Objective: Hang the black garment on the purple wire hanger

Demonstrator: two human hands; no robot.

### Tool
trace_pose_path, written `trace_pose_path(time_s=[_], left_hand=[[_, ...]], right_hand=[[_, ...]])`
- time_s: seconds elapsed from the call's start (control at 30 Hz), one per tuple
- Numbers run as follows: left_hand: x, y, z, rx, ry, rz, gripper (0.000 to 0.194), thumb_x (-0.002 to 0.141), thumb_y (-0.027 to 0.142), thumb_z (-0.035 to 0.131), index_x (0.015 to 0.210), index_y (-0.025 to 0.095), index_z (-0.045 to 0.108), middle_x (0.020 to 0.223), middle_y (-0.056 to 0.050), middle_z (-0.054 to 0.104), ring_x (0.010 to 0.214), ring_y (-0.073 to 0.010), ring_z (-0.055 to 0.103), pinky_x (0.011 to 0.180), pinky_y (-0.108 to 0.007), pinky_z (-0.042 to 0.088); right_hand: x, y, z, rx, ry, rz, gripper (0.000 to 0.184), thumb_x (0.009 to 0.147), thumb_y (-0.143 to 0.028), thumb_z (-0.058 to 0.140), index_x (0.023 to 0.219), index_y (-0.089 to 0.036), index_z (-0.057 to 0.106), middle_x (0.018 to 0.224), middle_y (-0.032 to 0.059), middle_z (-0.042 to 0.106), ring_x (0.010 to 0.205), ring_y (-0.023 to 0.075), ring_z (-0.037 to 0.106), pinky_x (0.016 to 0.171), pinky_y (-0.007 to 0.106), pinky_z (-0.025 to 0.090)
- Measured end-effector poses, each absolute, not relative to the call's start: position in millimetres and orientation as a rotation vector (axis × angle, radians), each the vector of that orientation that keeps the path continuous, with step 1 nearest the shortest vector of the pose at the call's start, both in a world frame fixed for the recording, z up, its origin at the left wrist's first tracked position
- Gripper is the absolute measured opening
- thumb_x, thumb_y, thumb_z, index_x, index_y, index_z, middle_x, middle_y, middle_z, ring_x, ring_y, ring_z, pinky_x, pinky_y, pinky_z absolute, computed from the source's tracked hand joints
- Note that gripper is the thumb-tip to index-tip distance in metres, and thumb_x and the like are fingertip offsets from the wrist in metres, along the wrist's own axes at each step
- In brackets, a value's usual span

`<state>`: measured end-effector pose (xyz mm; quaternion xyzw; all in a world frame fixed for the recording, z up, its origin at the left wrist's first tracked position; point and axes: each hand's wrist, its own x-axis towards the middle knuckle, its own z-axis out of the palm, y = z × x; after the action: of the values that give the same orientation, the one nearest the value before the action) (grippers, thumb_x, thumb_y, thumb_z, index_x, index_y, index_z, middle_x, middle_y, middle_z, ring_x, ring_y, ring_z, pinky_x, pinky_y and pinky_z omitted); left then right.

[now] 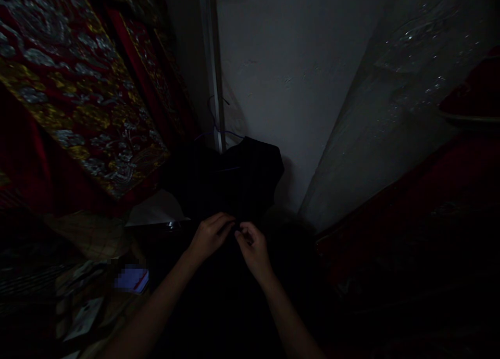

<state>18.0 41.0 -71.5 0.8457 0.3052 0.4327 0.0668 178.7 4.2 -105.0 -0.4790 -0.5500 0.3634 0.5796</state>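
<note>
A black garment [258, 171] hangs on a thin purple hanger [234, 135] against the wall. At its front, my left hand [213, 235] has thumb and fingers pinched together on the dark cloth. Close beside it, my right hand [253, 247] is curled, with thumb and forefinger closing on the cloth's front edge. Only a small gap separates the fingertips of both hands. The picture is too dark to show any button or fastening between them.
Red cloth with gold and silver embroidery [89, 98] hangs at the left. A metal pole [214, 62] runs down the grey wall [289, 62]. Lower left, a lit phone screen [130, 279] lies among clutter. Clear plastic sheeting [414, 83] and dark red material [441, 176] are at right.
</note>
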Motion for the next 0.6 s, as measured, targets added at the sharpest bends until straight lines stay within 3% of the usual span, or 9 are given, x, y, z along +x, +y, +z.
trace_pose_path(time_s=[0.37, 0.6], left_hand=[[18, 59, -73, 2.803, 0.84, 1.412, 0.018, 0.097, 0.007, 0.046, 0.106, 0.021, 0.052, 0.09, -0.005, 0.061, 0.08, -0.0166, 0.061, 0.069, -0.029, 0.053], [-8, 105, -11, 3.308, 0.725, 1.137, 0.026, 0.092, 0.001, 0.04, 0.105, 0.019, 0.055, 0.089, -0.006, 0.055, 0.077, -0.0189, 0.052, 0.066, -0.03, 0.047]], right_hand=[[184, 4, -92, -1.078, -1.366, 0.881, 0.025, 0.09, -0.043, 0.058, 0.079, -0.02, 0.057, 0.072, -0.0006, 0.056, 0.068, 0.0157, 0.054, 0.063, 0.026, 0.041], [189, 6, -97, -1.108, -1.393, 0.873, 0.026, 0.089, -0.043, 0.057, 0.076, -0.021, 0.053, 0.07, -0.0015, 0.053, 0.067, 0.0152, 0.052, 0.063, 0.026, 0.04]])
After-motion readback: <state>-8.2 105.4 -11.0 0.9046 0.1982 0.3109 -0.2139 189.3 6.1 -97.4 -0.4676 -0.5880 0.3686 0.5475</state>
